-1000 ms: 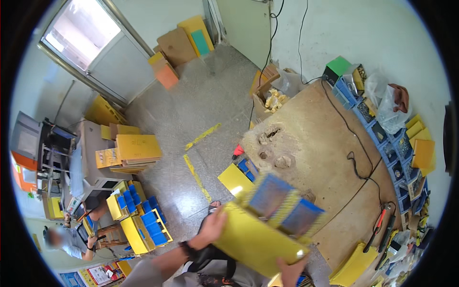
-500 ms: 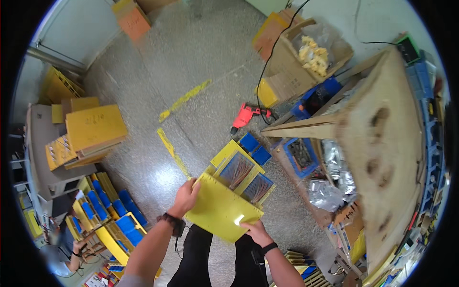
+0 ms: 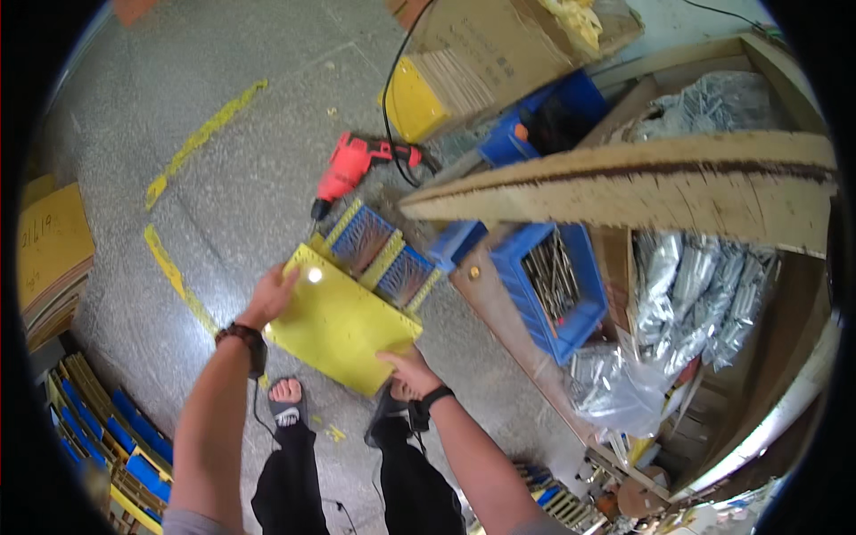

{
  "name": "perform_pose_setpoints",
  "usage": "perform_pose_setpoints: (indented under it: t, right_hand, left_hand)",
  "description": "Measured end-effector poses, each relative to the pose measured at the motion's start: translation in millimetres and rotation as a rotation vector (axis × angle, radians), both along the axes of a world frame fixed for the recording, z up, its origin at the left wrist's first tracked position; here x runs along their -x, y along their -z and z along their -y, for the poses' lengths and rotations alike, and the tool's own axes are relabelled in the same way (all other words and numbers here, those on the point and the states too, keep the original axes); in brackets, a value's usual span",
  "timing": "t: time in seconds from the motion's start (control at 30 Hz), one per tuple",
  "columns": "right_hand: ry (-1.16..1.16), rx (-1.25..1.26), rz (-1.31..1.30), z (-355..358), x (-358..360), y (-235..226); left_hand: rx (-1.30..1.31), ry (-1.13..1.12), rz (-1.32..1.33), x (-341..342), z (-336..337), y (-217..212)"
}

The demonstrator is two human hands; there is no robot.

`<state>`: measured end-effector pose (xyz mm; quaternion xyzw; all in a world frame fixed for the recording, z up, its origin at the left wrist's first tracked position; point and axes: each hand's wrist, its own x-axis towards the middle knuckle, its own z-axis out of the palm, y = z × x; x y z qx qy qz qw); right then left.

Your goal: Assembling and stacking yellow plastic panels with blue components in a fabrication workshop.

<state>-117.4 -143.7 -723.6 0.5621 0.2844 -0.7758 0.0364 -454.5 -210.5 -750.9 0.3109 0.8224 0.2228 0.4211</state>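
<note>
The yellow tray (image 3: 343, 321) hangs above the floor (image 3: 223, 178), over our feet, with blue-and-yellow combs (image 3: 379, 250) at its far end. Our left hand (image 3: 267, 296) clasps its left edge, our right hand (image 3: 408, 367) pinches the near corner. We should keep it level and clear of the red drill (image 3: 343, 174) and blue bin (image 3: 553, 285).

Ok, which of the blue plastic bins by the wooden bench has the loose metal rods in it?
The open blue plastic bin under the wooden bench top, right of the yellow tray; the darker blue bin farther back shows only a dark inside.
</note>
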Motion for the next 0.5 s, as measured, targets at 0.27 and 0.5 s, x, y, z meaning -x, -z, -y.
perform_pose_setpoints:
  t: [0.27,0.5]
  right_hand:
    - [-0.569,-1.479,0.598,32,-159,-120]
    - [-0.419,-0.721,0.640,294,-299,-360]
  left_hand:
    - [-0.035,0.219,-0.067,-162,-13,-166]
    - [-0.166,0.702,-0.164,-118,118,-380]
